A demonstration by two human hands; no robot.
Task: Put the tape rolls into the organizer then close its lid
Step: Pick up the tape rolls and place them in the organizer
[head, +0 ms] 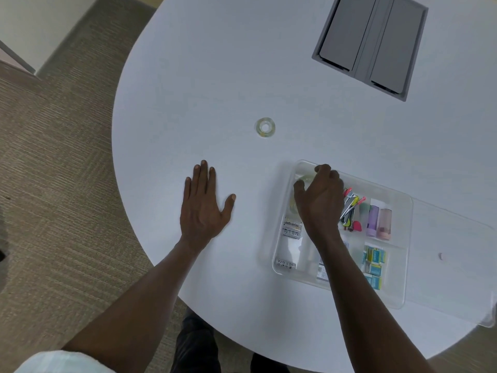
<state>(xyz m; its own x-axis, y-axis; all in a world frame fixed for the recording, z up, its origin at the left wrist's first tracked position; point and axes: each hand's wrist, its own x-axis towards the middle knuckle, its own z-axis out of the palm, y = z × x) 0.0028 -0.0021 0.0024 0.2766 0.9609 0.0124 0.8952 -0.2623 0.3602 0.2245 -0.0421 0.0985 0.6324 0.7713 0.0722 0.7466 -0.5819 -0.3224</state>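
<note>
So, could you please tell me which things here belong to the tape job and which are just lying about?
Job: tape roll out on the table; organizer; its open lid; right hand in the organizer.

Lying about: grey panel; batteries, clips and small boxes in the organizer; left hand, flat on the table.

Your right hand [318, 196] covers most of a tape roll [302, 181] in the organizer [285, 238], so its grip can't be judged. The clear lid [457, 254] runs off the right edge. Battery labels [291, 228] are unreadable.
</note>
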